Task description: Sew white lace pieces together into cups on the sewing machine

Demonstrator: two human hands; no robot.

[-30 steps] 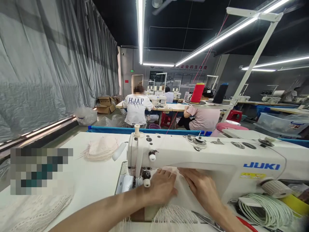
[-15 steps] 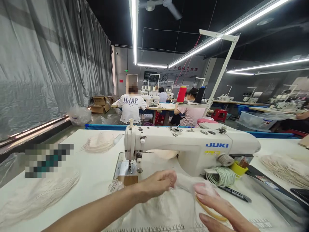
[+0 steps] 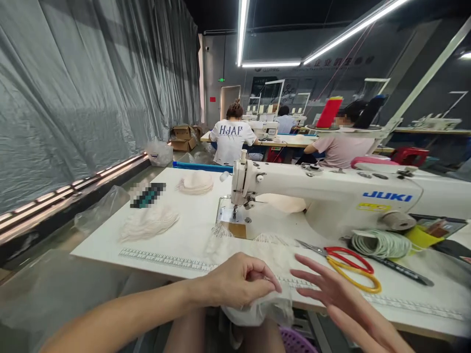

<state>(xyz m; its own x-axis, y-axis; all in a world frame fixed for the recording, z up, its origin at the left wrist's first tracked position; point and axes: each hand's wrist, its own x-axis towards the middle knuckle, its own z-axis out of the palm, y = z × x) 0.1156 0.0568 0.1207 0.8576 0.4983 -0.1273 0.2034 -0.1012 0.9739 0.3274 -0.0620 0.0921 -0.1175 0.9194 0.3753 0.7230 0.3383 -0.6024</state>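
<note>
My left hand [image 3: 245, 279] is closed on a thin see-through plastic bag [image 3: 253, 311], which hangs past the table's front edge above my lap. To its right, my right hand [image 3: 331, 287] is open, fingers stretched out and apart, with nothing in it. Just beyond that hand lie scissors [image 3: 344, 262] with red and yellow handles. Pale fringed fabric pieces [image 3: 272, 250] are spread on the table between my hands and the white sewing machine [image 3: 287, 189]. A brown block [image 3: 237, 230] sits in front of the machine's needle area.
Left on the table [image 3: 195, 230] are a cream fringed stack [image 3: 149, 225] and another fabric stack [image 3: 195, 182]. A printed ruler strip [image 3: 165, 261] runs along the front edge. Right are a green cord coil [image 3: 380, 243], a black marker [image 3: 403, 269] and a yellow cup [image 3: 423, 238]. Co-workers sit ahead.
Both hands came back from the machine bed to the front edge. The plastic now hangs from my left hand; my right hand has come away from it. The view swung right and down.
</note>
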